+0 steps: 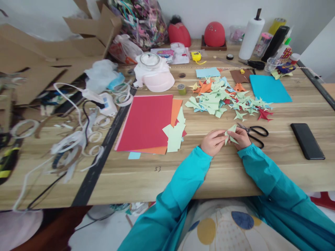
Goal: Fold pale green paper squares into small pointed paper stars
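Note:
My left hand [213, 142] and my right hand [242, 138] meet over the wooden table [209, 174], both pinched on a pale green folded paper piece [230, 134]. Teal sleeves cover both arms. Just beyond my right hand lie black scissors [255, 132]. Farther back is a pile of folded paper figures [225, 99], mostly pale green, with some orange, red and blue ones. To the left of my hands lies a stack of red and orange paper sheets [148, 122] with several pale green squares [175, 136] at its right edge.
A black phone [307, 141] lies at the right. A blue sheet [269, 89] sits at the back right near a paper towel roll [251, 36]. Tape rolls and cables [86, 139] clutter the left; cardboard [52, 52] stands behind them. A pink cap [155, 78] lies mid-back.

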